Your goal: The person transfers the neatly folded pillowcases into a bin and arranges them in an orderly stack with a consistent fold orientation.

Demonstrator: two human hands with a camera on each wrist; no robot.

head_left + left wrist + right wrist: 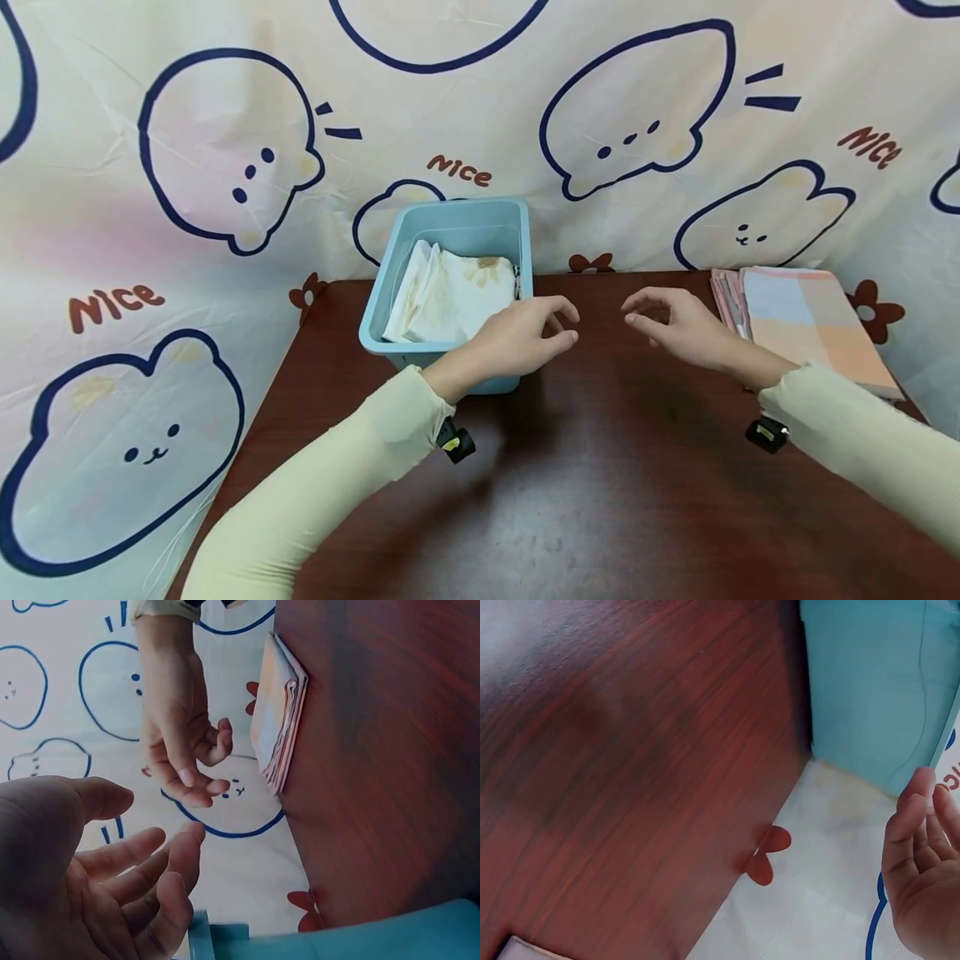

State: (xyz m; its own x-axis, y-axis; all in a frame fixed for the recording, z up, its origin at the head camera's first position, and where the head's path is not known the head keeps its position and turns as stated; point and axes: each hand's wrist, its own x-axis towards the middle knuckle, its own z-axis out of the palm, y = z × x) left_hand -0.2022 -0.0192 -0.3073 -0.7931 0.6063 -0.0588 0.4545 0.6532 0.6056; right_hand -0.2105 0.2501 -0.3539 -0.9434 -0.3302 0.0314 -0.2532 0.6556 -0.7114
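My left hand (521,335) hovers at the right side of a light blue bin (372,321), its fingers loosely bent and nothing in them. White folded cloths (480,292), one with a tan flower print, lie inside the bin. To the right, my right hand (678,325) is held in the air with relaxed, slightly curled fingers, also holding nothing. A folded stack of checked cloth (813,321) in peach, orange and pale blue lies just beyond it. The left wrist view shows both bare hands (180,712) facing each other across a gap.
A dark red-brown wooden table (600,500) carries the bin at its back left and the cloth stack at its back right. Behind and beside it hangs a pale curtain (450,108) printed with blue-outlined bears, red flowers and the word "Nice".
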